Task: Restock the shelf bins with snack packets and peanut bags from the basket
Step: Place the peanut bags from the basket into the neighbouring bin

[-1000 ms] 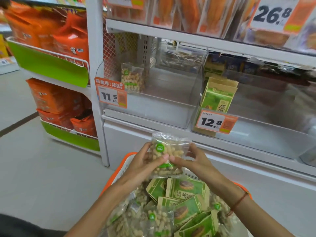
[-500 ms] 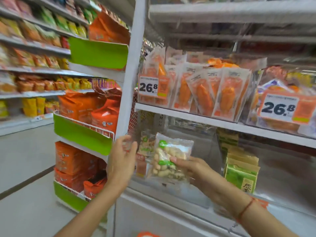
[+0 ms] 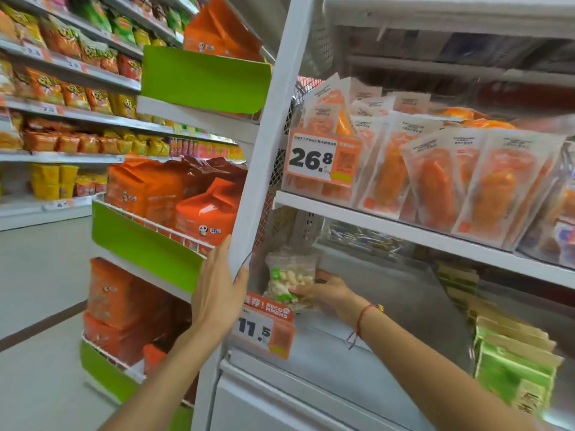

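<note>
My right hand (image 3: 326, 295) reaches inside the clear shelf bin (image 3: 367, 346) and grips a clear peanut bag (image 3: 287, 279) with a green label, standing it upright at the bin's far left. My left hand (image 3: 217, 287) rests with straight fingers against the white shelf upright (image 3: 264, 169), at the bin's left front corner. An orange 11.5 price tag (image 3: 264, 329) hangs on the bin's front. Green snack packets (image 3: 513, 365) stand in the neighbouring bin to the right. The basket is out of view.
The shelf above holds orange-and-white pouches (image 3: 435, 181) behind a 26.8 tag (image 3: 320, 157). Left of the upright, wire racks with green panels (image 3: 143, 247) carry orange bags. An aisle of snack shelves (image 3: 62, 104) runs along the far left, above a grey floor (image 3: 40, 275).
My right hand has carried the peanut bag from above the basket up into the bin. My left hand let go of the bag and moved to the shelf upright. The view rose from the basket.
</note>
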`<state>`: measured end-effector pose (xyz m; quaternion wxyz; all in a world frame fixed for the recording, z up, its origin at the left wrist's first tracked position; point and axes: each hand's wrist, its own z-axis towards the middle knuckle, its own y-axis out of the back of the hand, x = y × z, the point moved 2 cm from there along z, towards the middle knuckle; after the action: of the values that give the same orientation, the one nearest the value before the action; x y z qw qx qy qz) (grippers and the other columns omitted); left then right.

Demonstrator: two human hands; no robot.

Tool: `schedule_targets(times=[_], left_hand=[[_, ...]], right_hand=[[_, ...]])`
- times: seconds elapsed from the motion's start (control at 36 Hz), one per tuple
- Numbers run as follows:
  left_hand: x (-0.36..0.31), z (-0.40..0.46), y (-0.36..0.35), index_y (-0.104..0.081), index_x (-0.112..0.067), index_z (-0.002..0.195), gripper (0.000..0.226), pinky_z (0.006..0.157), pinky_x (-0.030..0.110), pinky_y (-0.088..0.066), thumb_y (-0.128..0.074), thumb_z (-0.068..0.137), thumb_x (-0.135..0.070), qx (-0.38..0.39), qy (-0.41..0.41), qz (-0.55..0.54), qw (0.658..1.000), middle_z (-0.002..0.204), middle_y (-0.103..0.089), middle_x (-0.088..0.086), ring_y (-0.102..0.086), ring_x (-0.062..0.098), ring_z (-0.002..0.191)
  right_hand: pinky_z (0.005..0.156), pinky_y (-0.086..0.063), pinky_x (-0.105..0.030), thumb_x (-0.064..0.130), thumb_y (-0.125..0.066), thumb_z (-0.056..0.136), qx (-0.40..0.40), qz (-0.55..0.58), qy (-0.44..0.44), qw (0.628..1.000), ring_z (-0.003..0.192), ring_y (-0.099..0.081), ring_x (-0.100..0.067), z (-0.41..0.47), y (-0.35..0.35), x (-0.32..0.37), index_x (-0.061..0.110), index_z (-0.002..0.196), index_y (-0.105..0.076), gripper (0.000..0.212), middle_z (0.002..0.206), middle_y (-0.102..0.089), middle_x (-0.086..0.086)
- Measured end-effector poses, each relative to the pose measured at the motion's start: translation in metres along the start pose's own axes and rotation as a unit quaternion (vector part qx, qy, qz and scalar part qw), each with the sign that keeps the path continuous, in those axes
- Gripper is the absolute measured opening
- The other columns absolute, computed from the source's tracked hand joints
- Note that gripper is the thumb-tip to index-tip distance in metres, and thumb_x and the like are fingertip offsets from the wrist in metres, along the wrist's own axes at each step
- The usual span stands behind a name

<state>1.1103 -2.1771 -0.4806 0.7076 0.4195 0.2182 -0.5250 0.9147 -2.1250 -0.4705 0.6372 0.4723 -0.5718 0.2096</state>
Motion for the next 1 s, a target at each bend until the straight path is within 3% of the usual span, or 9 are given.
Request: schedule_targets(times=[0.14, 0.25, 0.31, 0.39, 0.56, 0.67, 0.75, 0.89, 1.0], left_hand=[[0.009, 0.003, -0.003, -0.034, -0.026, 0.143, 0.055, 0.097, 0.04, -0.045, -0.056, 0.093, -0.023, -0.011, 0.0, -0.008, 1.0, 0.137, -0.048, -0.006, -0.046, 0.017, 0.123], [0.009, 0.004, -0.007, -0.033, -0.027, 0.142, 0.055, 0.093, 0.044, -0.048, -0.055, 0.092, -0.03, -0.012, 0.001, -0.012, 1.0, 0.133, -0.049, -0.006, -0.048, 0.018, 0.12], [0.008, 0.004, -0.008, -0.032, -0.027, 0.142, 0.055, 0.091, 0.046, -0.049, -0.055, 0.092, -0.031, -0.012, 0.009, -0.012, 1.0, 0.132, -0.049, -0.004, -0.048, 0.019, 0.118], [0.006, 0.003, -0.009, -0.03, -0.026, 0.143, 0.057, 0.091, 0.047, -0.048, -0.054, 0.092, -0.031, -0.007, 0.016, -0.006, 1.0, 0.132, -0.047, -0.002, -0.046, 0.021, 0.119], [0.007, 0.004, -0.006, -0.03, -0.026, 0.144, 0.061, 0.091, 0.046, -0.049, -0.058, 0.09, -0.026, 0.008, 0.011, 0.003, 1.0, 0.134, -0.047, -0.002, -0.047, 0.02, 0.119], [0.012, 0.007, -0.004, -0.033, -0.026, 0.141, 0.065, 0.09, 0.047, -0.051, -0.064, 0.085, -0.016, 0.017, 0.003, -0.011, 1.0, 0.131, -0.05, -0.004, -0.05, 0.019, 0.118], [0.013, 0.007, -0.003, -0.034, -0.026, 0.141, 0.066, 0.09, 0.047, -0.051, -0.065, 0.084, -0.012, 0.02, 0.002, -0.012, 1.0, 0.131, -0.051, -0.005, -0.05, 0.018, 0.118], [0.012, 0.007, -0.003, -0.035, -0.025, 0.14, 0.065, 0.091, 0.042, -0.051, -0.065, 0.084, -0.012, 0.017, -0.001, -0.021, 1.0, 0.13, -0.051, -0.005, -0.05, 0.018, 0.117], [0.012, 0.007, -0.003, -0.033, -0.026, 0.141, 0.066, 0.092, 0.043, -0.051, -0.065, 0.085, -0.014, 0.021, 0.0, -0.017, 1.0, 0.131, -0.051, -0.005, -0.05, 0.017, 0.117]], right_hand=[[0.092, -0.052, -0.033, 0.013, -0.086, 0.065, -0.034, -0.06, 0.005, 0.998, 0.097, -0.064, -0.019, 0.021, -0.01, -0.016, 0.011, 0.1, -0.065, 0.041, 0.105, -0.067, -0.001], [0.066, -0.057, -0.028, 0.013, -0.085, 0.066, -0.02, -0.063, -0.036, 0.997, 0.088, -0.063, -0.018, 0.024, -0.011, -0.021, 0.014, 0.094, -0.057, 0.039, 0.1, -0.063, -0.004], [0.072, -0.058, -0.031, 0.012, -0.084, 0.068, -0.012, -0.058, -0.058, 0.997, 0.092, -0.063, -0.021, 0.025, -0.012, -0.023, 0.015, 0.092, -0.051, 0.042, 0.101, -0.059, -0.005], [0.073, -0.052, -0.026, 0.013, -0.083, 0.07, -0.022, -0.062, -0.067, 0.996, 0.091, -0.06, -0.018, 0.028, -0.013, -0.022, 0.008, 0.11, -0.046, 0.054, 0.108, -0.057, -0.007], [0.093, -0.052, -0.037, 0.017, -0.086, 0.057, -0.019, -0.104, -0.046, 0.993, 0.106, -0.061, -0.025, 0.045, -0.028, -0.024, 0.009, 0.114, -0.061, 0.063, 0.115, -0.064, -0.009], [0.092, -0.052, -0.036, 0.016, -0.084, 0.066, -0.006, -0.148, -0.03, 0.989, 0.106, -0.06, -0.025, 0.032, -0.024, -0.013, 0.007, 0.113, -0.057, 0.055, 0.115, -0.062, -0.009], [0.089, -0.054, -0.039, 0.019, -0.086, 0.064, -0.043, -0.195, 0.019, 0.98, 0.104, -0.059, -0.026, 0.027, -0.018, -0.008, 0.013, 0.104, -0.047, 0.056, 0.11, -0.057, -0.005], [0.088, -0.053, -0.043, 0.027, -0.086, 0.063, -0.1, -0.33, 0.125, 0.931, 0.106, -0.056, -0.031, 0.022, -0.023, 0.008, 0.016, 0.124, -0.042, 0.076, 0.118, -0.054, -0.01], [0.082, -0.055, -0.042, 0.028, -0.081, 0.07, -0.112, -0.372, 0.129, 0.912, 0.097, -0.06, -0.03, 0.019, -0.027, 0.008, 0.012, 0.109, -0.054, 0.05, 0.106, -0.059, -0.009]])
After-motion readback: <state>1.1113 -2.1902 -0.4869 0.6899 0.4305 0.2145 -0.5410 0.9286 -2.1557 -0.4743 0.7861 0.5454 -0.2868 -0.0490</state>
